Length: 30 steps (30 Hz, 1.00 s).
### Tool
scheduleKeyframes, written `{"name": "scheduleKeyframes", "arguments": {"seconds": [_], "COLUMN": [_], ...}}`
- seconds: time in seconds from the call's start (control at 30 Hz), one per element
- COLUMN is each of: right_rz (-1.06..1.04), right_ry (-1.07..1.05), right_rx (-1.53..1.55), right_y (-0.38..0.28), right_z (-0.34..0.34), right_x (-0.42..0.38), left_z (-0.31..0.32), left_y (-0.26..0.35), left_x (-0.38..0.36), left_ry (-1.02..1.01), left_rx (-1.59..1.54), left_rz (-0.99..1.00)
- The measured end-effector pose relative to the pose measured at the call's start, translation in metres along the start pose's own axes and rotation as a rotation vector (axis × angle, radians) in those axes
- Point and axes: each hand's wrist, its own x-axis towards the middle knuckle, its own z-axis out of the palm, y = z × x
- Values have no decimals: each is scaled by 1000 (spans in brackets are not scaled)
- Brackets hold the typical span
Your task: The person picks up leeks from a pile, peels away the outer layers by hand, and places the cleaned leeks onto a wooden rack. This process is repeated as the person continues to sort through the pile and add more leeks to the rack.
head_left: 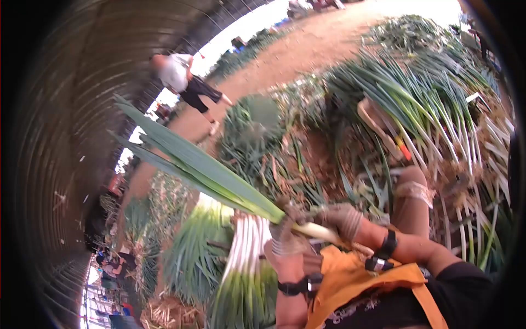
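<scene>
leek: before apron | bunches: left | heap: right | person: beyond

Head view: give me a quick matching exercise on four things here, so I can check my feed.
Column one:
1. Leafy stalk
2. Apron
3. Wrist straps
4. Person in the background

Column two:
A. Black
B. On the dirt ground, in a white top
C. Green leaves at one end, pale base at the other
D. Orange

Pairs: 1-C, 2-D, 3-A, 4-B
</scene>
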Motion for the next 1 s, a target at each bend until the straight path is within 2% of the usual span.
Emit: {"name": "scheduleKeyframes", "arguments": {"seconds": [0.07,0.1,0.17,0.2,0.23,0.3,0.33,0.37,0.4,0.43,0.47,0.5,0.57,0.6,0.67,0.83,0.9,0.93,0.97,1.0], "right_rz": [176,280,362,396,357,360,295,239,195,6,47,81,214,462,218,380,334,313,212,53], "right_ry": [119,73,75,41,14,-145,-230,-326,-388,-490,-518,-538,-820,-941,-794,-812,-616,-407,-327,-226], "right_rx": [721,1146,1188,1182,1134,759,444,134,12,-154,-41,66,-832,-1087,-1324,-1481,-1457,-1334,-1138,-803], "right_y": [33,24,42,44,42,35,23,12,12,22,32,42,76,47,268,167,148,105,85,48], "right_z": [5,2,-7,-13,-15,-31,-37,-39,-36,-35,-29,-26,-31,-32,-96,-122,-98,-72,-60,-41], "right_x": [11,9,10,11,10,5,1,-1,-3,-1,-4,-6,9,13,-22,-12,30,44,60,59], "left_z": [4,11,6,-3,-5,-7,-43,-46,-35,-37,-32,-29,-44,-54,-67,-64,-59,-54,-49,-43], "left_y": [1,6,2,5,8,24,21,33,53,68,81,96,142,159,186,209,195,185,173,159], "left_x": [-4,-5,-3,4,8,9,22,27,25,23,26,27,37,42,50,51,56,59,62,64], "left_ry": [55,-117,-156,-242,-315,-258,-257,-111,-166,-252,-13,43,80,119,188,367,387,429,468,507], "left_rx": [-63,-34,-56,-74,-96,-46,-70,-49,-76,-36,43,163,79,112,176,232,214,216,219,222], "left_rz": [-78,-4,10,8,-3,54,7,-34,-22,85,211,306,213,261,369,429,400,370,339,305]}}
